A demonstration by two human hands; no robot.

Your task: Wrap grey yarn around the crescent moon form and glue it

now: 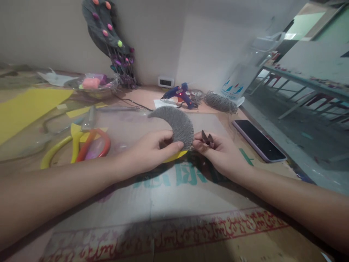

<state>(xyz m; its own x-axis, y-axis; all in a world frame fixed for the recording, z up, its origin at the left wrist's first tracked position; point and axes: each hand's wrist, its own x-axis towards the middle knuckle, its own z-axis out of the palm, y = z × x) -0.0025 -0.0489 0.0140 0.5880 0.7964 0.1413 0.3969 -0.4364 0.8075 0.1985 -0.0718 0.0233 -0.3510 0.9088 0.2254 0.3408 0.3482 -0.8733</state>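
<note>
A crescent moon shape covered in grey yarn stands over the middle of the table, its upper tip pointing left. My left hand grips its lower part between thumb and fingers, with a yellow edge showing underneath. At the crescent's lower right edge, my right hand is closed in a pinch. A small dark two-pointed piece sticks up between its thumb and fingers; its kind is unclear. Whether those fingertips also hold a yarn end is hidden.
Left lie scissors with yellow and orange handles and yellow sheets. Behind are a blue glue gun, small digital clock, grey yarn bundle and decorated grey crescent. A phone lies right, near the table edge.
</note>
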